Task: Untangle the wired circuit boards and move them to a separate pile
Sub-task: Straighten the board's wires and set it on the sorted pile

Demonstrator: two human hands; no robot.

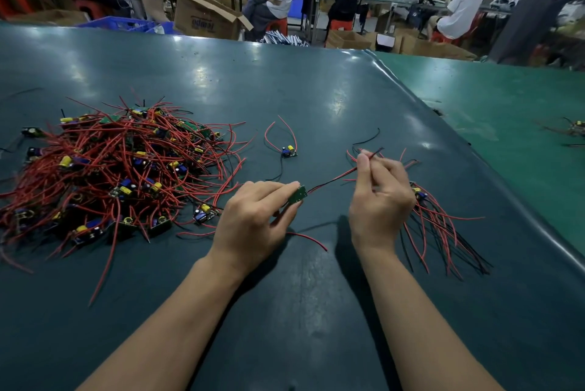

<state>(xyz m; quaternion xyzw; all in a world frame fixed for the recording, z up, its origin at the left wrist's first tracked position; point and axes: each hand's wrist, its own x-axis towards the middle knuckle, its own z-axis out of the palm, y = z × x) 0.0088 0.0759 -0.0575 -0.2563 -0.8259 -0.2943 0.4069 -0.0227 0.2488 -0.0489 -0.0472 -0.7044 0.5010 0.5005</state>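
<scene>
Your left hand (253, 216) pinches one circuit board (298, 195); your right hand (380, 197) pinches its wires (335, 179). One loose board (288, 151) lies beyond; tangled pile (120, 169) left, sorted pile (440, 226) right.

Green circuit board (298, 194) held off the table, red-black wires (335, 180) taut rightward — tangled pile (117, 166) left, sorted pile (440, 226) right

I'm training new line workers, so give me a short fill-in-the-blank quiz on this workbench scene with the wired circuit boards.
1. The left hand pinches a small green circuit board; the right hand pinches its ____.
2. The big tangled pile of red-wired boards lies to the person's ____.
3. The lone blue-and-yellow board between the piles is touched by ____ hand.

Missing words: wires; left; neither
</scene>
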